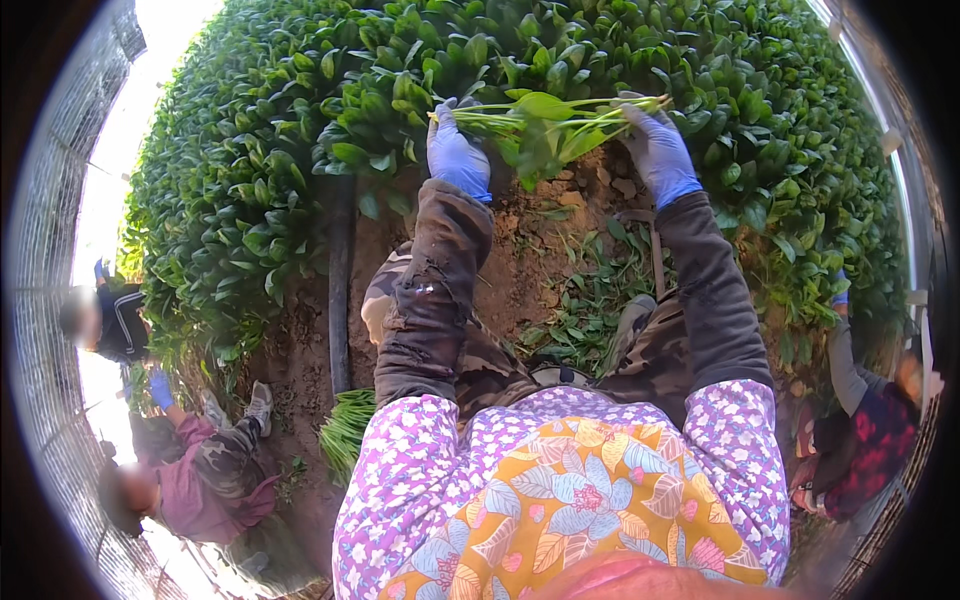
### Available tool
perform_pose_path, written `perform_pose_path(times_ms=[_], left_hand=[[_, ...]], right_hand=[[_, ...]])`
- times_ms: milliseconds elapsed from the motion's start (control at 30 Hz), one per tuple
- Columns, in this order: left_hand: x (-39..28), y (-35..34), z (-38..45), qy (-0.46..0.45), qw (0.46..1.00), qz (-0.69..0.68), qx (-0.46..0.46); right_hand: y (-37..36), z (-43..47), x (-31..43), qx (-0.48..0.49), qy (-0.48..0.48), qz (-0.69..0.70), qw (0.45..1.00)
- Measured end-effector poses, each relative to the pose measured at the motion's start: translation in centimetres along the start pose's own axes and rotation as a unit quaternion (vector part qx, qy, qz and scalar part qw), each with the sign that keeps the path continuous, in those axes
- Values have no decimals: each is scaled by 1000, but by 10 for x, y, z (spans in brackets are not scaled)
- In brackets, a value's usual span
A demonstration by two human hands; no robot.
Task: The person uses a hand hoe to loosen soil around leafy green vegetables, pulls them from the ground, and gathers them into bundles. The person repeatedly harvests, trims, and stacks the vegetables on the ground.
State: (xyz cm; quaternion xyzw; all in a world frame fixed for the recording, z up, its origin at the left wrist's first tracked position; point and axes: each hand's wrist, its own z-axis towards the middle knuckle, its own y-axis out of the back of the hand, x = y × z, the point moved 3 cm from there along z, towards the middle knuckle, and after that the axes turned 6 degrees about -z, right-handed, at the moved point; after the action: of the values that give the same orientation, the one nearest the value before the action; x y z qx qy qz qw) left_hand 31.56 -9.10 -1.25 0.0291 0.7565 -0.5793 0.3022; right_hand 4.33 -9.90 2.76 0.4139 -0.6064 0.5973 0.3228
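My left hand [459,156], in a blue glove, is closed around the stems of a small bunch of leafy greens [487,120], which look like spinach. The cut ends of this bunch stick out to the left. Opposite it, my gloved right hand [661,154] grips more stems of the same greens [600,112], their pale root ends poking out past the fingers on the right. Between the hands the leaves [551,135] overlap and partly blur. Both hands are raised over bare soil at the edge of the standing crop [540,52].
A black pipe [341,285] runs along the soil at left, with a bundle of cut greens [349,431] by its near end. Loose leaves [592,300] and a tool with a thin handle [658,259] lie before me. Co-workers crouch left [202,480] and right [870,442].
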Motion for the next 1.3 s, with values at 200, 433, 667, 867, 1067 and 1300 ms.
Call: perform_pose_path(times_ms=[200, 433, 667, 867, 1067, 1300], left_hand=[[-30, -1, 16, -102, 995, -6, 9], [1, -65, -40, -101, 922, 327, 184], [53, -63, -66, -58, 864, 393, 309], [40, -60, -62, 108, 931, 250, 242], [45, -54, -57, 119, 944, 209, 225], [49, -55, -64, 58, 928, 256, 263]], right_hand=[[44, 13, 14, -119, 0, 103, 987], [-4, -6, 0, 17, 80, -178, 981], [-36, -20, -24, 114, 75, -214, 967], [-34, -20, -7, 76, -26, -196, 977], [-33, -17, -3, 48, 45, -207, 976], [-31, -14, -5, -12, 132, -218, 967]])
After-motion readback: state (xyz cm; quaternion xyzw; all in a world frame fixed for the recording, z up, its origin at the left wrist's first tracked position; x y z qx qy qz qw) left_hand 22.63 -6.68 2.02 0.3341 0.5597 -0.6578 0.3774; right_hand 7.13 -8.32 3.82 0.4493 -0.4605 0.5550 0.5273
